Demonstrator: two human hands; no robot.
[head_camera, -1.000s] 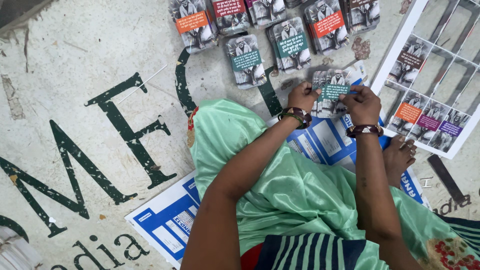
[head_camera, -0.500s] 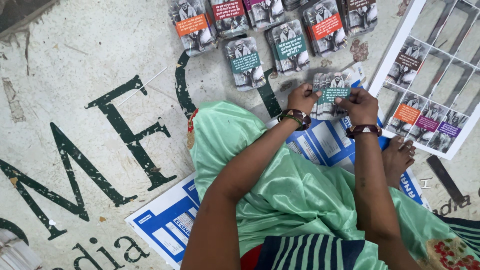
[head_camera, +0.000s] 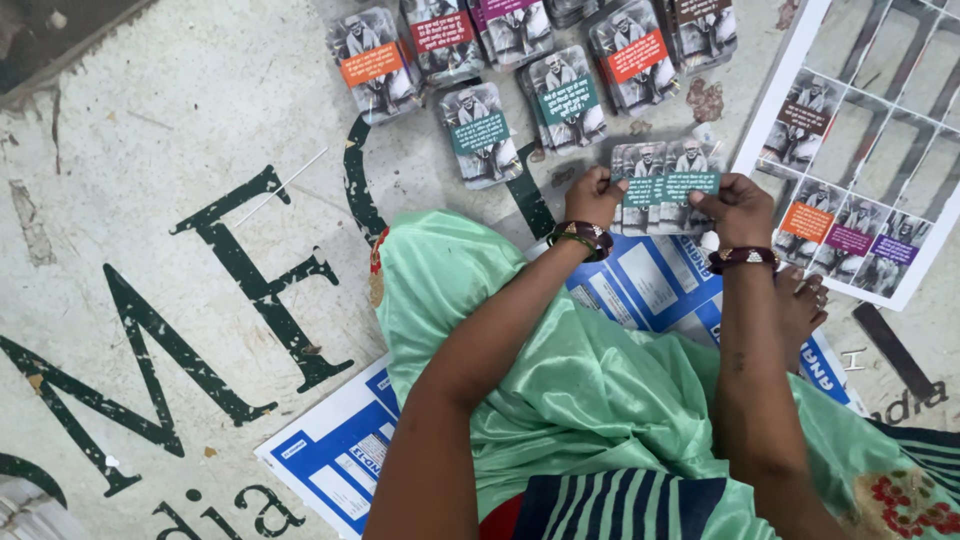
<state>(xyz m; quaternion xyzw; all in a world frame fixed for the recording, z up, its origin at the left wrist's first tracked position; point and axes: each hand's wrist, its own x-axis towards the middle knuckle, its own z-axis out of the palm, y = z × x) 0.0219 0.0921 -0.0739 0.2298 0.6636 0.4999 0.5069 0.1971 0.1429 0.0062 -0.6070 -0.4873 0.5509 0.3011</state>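
**Both hands on a teal-label picture card strip, stacks ahead**

Left hand (head_camera: 592, 197) pinches the left edge of a strip of small picture cards with teal labels (head_camera: 665, 187); right hand (head_camera: 737, 208) pinches its right edge. Both are clamped on the strip, fingers curled over the edges. It looks like two cards joined side by side, held just above the floor (head_camera: 180, 120).

Around the hands:
- Just ahead of the left hand: a teal-label card stack (head_camera: 480, 135) and another teal-label stack (head_camera: 567, 100) beside it, both close.
- Further ahead: an orange-label stack (head_camera: 372, 65), a red-label stack (head_camera: 442, 35), a second orange-label stack (head_camera: 640, 55) and a brown-label stack (head_camera: 705, 30). One stack at the top edge is cut off, colour unclear.
- Right of the right hand: a large printed sheet (head_camera: 860, 150) with a grid of cells, some still holding cards, others cut out. Its near corner sits close to the right wrist.
- Under the wrists: blue-and-white printed cardboard (head_camera: 650, 290) flat on the floor; the person's green garment (head_camera: 560, 390) covers most of it.
- Bare foot (head_camera: 800, 310) just behind the right wrist.

Room: open painted floor well to the left of the left hand, with big dark lettering only. Ahead is crowded by stacks; the right side is blocked by the sheet. A narrow gap lies between the strip and the nearest stacks.
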